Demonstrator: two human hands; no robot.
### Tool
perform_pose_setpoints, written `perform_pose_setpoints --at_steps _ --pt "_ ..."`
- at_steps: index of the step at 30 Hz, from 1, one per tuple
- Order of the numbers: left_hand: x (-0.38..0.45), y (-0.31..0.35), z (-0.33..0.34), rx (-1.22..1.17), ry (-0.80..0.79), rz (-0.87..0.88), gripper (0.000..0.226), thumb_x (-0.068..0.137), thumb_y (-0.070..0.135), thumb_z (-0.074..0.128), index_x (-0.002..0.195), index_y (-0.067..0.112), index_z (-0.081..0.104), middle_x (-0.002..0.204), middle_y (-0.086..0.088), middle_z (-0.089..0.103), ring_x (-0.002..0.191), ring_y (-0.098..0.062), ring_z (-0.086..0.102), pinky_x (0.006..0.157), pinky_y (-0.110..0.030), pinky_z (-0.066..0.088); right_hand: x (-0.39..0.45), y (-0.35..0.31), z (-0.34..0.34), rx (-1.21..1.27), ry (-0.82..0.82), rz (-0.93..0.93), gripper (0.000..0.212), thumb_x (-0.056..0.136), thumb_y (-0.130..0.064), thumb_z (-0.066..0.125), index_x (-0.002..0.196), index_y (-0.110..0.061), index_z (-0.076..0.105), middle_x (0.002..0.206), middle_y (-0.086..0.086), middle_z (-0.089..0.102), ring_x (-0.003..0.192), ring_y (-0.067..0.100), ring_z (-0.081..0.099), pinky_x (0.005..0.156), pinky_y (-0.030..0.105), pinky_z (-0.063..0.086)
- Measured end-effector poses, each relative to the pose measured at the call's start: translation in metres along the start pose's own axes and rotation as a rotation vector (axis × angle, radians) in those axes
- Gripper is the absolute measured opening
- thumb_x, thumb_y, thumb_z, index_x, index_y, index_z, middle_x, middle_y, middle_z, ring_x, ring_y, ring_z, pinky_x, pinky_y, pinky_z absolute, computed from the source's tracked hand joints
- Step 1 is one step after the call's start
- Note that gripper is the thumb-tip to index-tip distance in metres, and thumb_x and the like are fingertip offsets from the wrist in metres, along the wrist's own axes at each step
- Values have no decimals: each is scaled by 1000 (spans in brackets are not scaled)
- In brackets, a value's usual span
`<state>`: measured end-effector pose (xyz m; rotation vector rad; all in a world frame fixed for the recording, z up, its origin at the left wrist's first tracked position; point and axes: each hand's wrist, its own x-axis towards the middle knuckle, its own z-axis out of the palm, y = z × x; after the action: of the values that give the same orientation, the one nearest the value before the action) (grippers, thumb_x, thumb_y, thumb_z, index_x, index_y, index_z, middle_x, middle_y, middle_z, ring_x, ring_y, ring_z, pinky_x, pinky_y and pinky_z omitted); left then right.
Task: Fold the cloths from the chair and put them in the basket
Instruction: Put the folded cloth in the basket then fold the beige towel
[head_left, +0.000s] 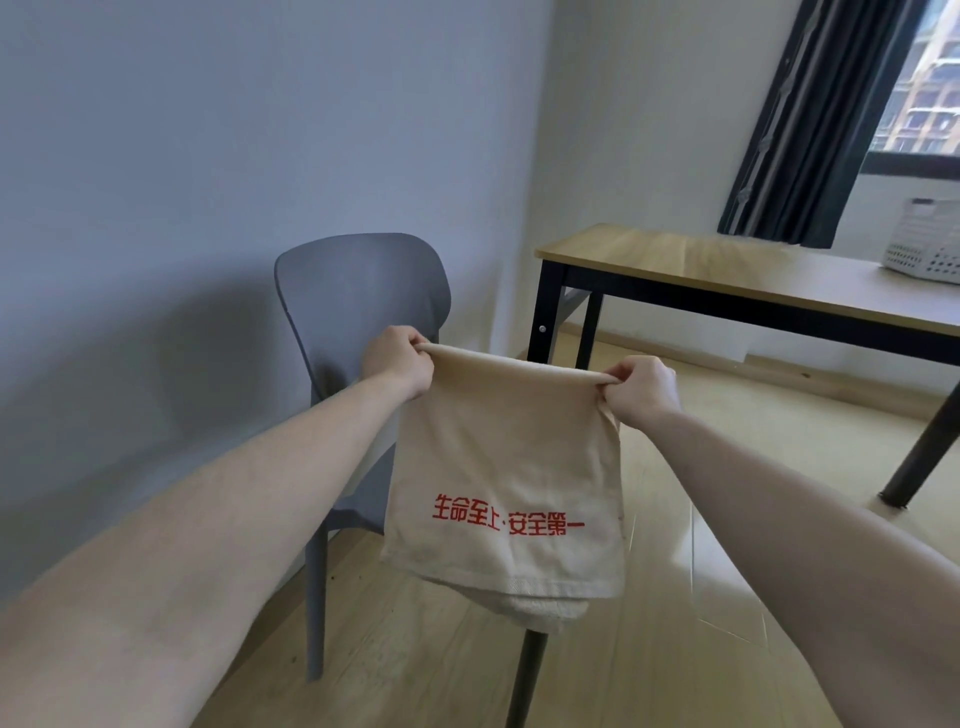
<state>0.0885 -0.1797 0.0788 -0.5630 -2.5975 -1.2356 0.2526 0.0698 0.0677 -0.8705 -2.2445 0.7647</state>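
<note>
Much of the chair (358, 291) is hidden from us: the cloth (506, 467) covers its seat, so we cannot tell whether more cloths lie there. The basket (922, 244) is cut off by the right edge, standing on the desk (727, 270) well off to the right of our grip and farther away. Our fingertips are tucked behind the cloth's top fold and hard to make out.

Both our forearms reach forward, held at nearly the same height. Our left hand (397, 366) pinches the upper left corner of the cloth, fingers curled tight over the edge; our right hand (641, 389) pinches the upper right corner the same way. Between the two grips the top edge runs taut, and the cloth hangs below them, doubled, with red lettering near its lower hem.
</note>
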Motion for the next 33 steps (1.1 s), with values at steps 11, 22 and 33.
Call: perform_pose_setpoints --at_steps 11,22,33 --pt "-24 -31 0 105 -66 160 20 95 16 60 102 26 76 102 1 75 94 -22 65 75 -29 48 -29 22 0 -46 -43 -149 15 92 -7 66 94 -18 76 93 -1 69 95 20 62 80 35 56" --pt "-102 -103 25 223 -285 205 26 99 18 63 121 20 76 140 6 63 128 -21 59 107 -31 46 -102 82 37 -166 -228 -54 16 88 -8 68 88 -22 76 89 -1 72 89 20 65 71 32 50" --pt "-122 -73 33 324 -388 187 48 94 43 49 138 27 59 159 5 42 152 -21 24 125 -40 17 -112 82 45 168 -56 215 14 94 -26 63 101 -22 74 99 -8 71 98 19 65 73 31 46"
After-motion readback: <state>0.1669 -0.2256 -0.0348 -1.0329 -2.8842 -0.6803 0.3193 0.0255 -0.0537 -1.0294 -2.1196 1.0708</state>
